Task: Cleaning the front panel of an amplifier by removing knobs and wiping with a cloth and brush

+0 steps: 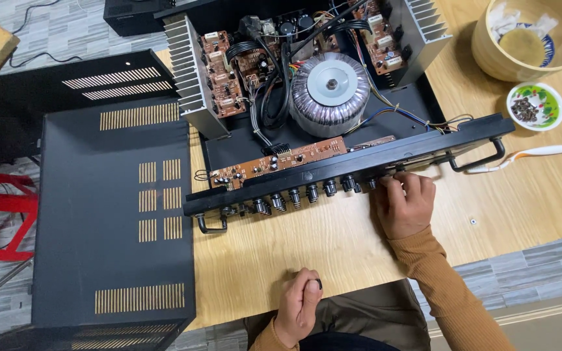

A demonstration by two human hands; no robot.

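Note:
An opened black amplifier [333, 97] lies on a wooden table [541, 195], showing a round silver transformer [330, 83], brown circuit boards and finned heat sinks. Its front panel [359, 170] faces me with a row of knob shafts [294, 195]. My right hand [406, 203] rests against the panel, fingertips on a shaft near the right end. My left hand [300, 305] lies near the table's front edge, closed on a small black knob [318, 283] between thumb and fingers.
The amplifier's black vented cover [112, 214] lies to the left. A wooden bowl [529, 39], a small dish of screws [535, 106] and a white-handled tool [541, 152] sit at the right. A red stool [1, 214] stands at far left.

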